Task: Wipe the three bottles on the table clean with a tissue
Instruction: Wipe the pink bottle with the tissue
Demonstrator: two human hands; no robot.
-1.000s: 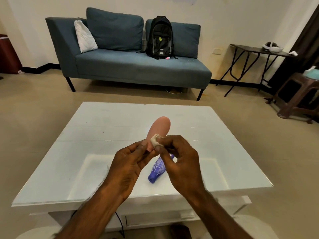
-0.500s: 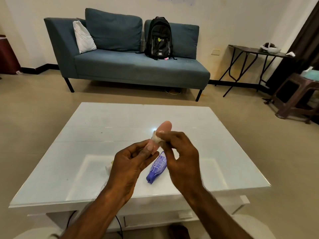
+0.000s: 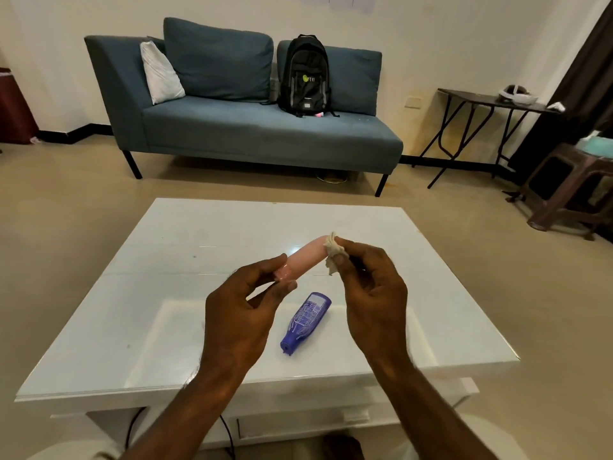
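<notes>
I can read no word in this frame. At lower centre, the blue bottle (image 3: pixel 306 322) lying on the white table (image 3: pixel 166 293) carries a panel of white print, too fine for me to make out. At upper centre, the black backpack (image 3: pixel 306 61) on the sofa (image 3: pixel 232 134) bears a round green mark beside pale letters, equally illegible.

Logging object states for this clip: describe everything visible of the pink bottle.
The pink bottle is slim, plastic-looking, with a rounded far end and a glossy translucent cap end. It is held above the white table, rounded end away and rightward. The left hand pinches the cap end; the right hand presses a crumpled tissue against the rounded end.
</notes>
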